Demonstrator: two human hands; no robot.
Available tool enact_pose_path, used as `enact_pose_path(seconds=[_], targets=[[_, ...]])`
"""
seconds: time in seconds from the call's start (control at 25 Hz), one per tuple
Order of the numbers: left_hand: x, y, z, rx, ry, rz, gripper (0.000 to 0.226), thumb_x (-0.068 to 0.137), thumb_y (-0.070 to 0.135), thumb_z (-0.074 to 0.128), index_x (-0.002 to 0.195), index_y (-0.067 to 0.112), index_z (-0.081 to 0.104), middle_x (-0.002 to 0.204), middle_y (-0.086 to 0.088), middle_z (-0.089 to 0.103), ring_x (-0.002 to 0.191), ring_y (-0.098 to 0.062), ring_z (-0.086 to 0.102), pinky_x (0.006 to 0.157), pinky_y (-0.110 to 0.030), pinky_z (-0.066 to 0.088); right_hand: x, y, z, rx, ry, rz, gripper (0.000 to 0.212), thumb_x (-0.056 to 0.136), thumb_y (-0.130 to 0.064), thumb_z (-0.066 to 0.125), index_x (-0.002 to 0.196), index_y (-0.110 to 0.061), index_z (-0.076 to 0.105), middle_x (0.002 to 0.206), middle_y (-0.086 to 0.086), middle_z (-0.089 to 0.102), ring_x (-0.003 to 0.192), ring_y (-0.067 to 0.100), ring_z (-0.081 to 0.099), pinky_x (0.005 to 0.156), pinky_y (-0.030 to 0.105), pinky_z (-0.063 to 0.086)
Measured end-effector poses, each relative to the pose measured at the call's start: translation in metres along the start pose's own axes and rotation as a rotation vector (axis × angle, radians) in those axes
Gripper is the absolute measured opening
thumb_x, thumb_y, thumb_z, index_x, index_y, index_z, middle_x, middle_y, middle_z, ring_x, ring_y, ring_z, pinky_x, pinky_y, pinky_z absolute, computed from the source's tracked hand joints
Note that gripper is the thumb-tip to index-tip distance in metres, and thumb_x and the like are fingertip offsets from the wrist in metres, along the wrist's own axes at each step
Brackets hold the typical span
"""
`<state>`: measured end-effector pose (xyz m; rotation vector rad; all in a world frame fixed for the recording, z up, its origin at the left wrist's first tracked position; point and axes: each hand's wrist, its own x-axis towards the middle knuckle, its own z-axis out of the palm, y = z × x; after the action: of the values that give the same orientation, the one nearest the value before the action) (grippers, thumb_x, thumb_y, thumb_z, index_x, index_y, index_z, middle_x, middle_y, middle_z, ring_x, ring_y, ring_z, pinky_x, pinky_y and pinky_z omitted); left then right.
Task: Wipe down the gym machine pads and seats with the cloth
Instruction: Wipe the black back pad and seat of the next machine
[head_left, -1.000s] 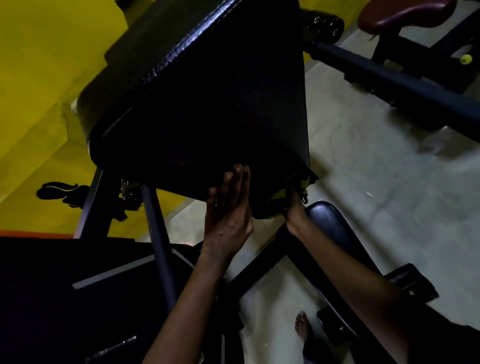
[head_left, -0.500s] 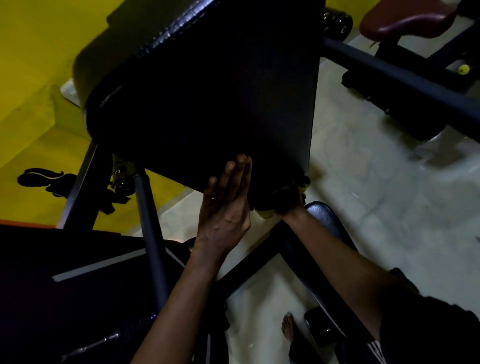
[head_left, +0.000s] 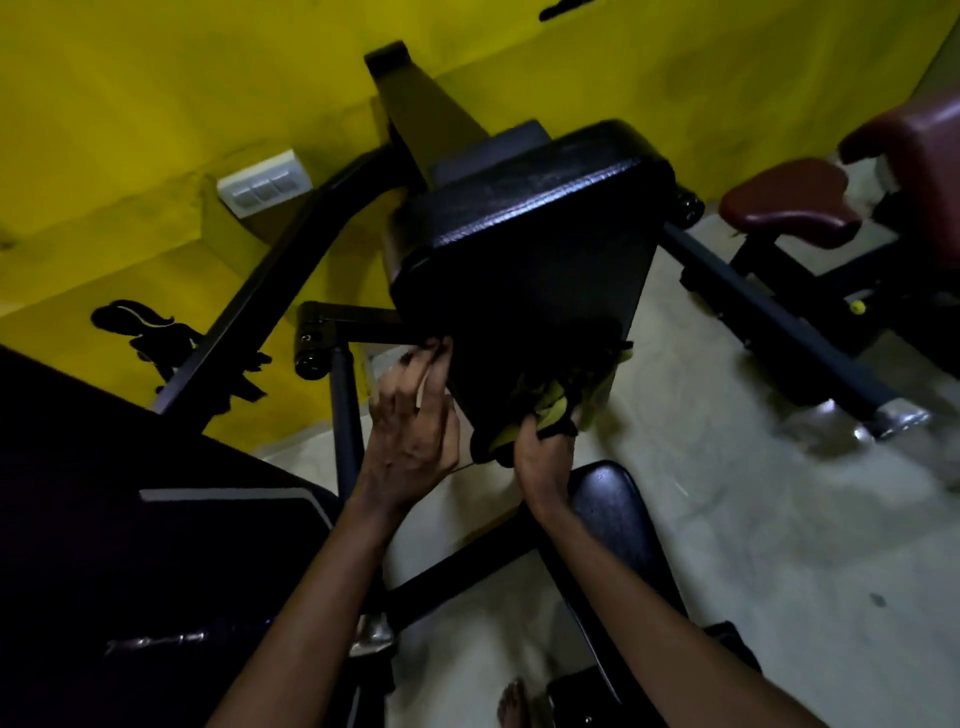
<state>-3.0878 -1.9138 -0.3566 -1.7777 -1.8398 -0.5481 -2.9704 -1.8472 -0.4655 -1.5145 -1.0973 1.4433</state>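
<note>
A large black padded backrest (head_left: 524, 270) tilts toward me on a black steel frame. My right hand (head_left: 543, 457) grips a yellow-green and black cloth (head_left: 550, 408) bunched against the pad's lower corner. My left hand (head_left: 410, 426) holds the pad's lower left edge, its fingers curled round the rim. Just below my right wrist sits a small black seat pad (head_left: 608, 504).
A yellow wall with a white switch plate (head_left: 265, 182) stands behind the machine. A black frame arm (head_left: 270, 291) crosses on the left and a long bar (head_left: 769, 317) on the right. A maroon seat (head_left: 789, 205) stands far right. My bare foot (head_left: 511, 701) is on the pale floor.
The view has pulled back and up, showing the whole pad. My left hand went from lying flat on the pad face to curling round its left edge. The cloth now shows under the corner.
</note>
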Motion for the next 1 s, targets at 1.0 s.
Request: enact_pose_path(seconds=[1.0], targets=[[0.015, -0.015, -0.024, -0.784, -0.03, -0.472, 0.051, 0.087, -0.007, 0.045, 0.135, 0.005, 0.057, 0.138, -0.01, 0.055, 0.129, -0.019, 0.051, 0.107, -0.027, 0.042, -0.024, -0.15, -0.047, -1.011, 0.09, -1.363, 0.039, 0.101, -0.044, 0.037, 0.136, -0.029, 0.045, 0.163, 0.005, 0.018, 0.149, 0.037, 0.014, 0.099, 0.056, 0.03]])
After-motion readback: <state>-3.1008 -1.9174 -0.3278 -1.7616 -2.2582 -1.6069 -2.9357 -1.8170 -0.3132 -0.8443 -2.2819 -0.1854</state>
